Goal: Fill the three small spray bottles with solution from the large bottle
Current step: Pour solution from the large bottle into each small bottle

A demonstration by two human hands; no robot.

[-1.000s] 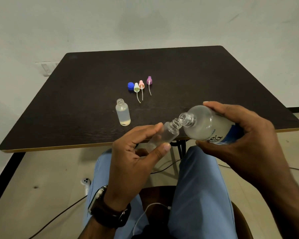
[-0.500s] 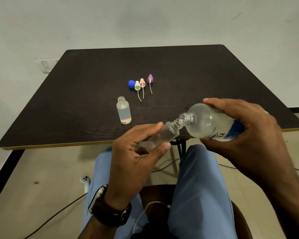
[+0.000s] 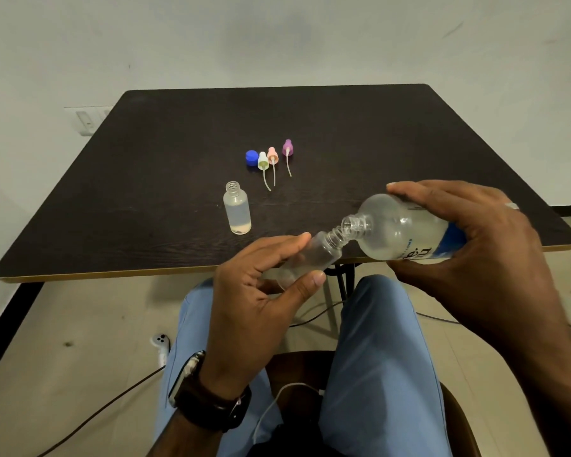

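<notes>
My left hand [image 3: 257, 291] grips a small clear spray bottle [image 3: 314, 257], tilted with its open neck up and to the right. My right hand [image 3: 475, 239] holds the large frosted bottle [image 3: 399, 229] with a blue label, tipped on its side, its open mouth touching the small bottle's neck. Both are held just in front of the table's near edge. A second small bottle [image 3: 237, 207] stands upright and uncapped on the dark table [image 3: 145, 192], mostly full of clear liquid. Only two small bottles are visible.
On the table's middle lie a blue cap [image 3: 251, 158] and three spray tops with dip tubes: white [image 3: 262, 161], pink [image 3: 272, 156] and purple [image 3: 287, 148]. My knees in blue trousers sit below the table edge. Cables run across the floor.
The right hand has lifted the large bottle's base a little, so it lies flatter against the small bottle's neck. The left hand holds still.
</notes>
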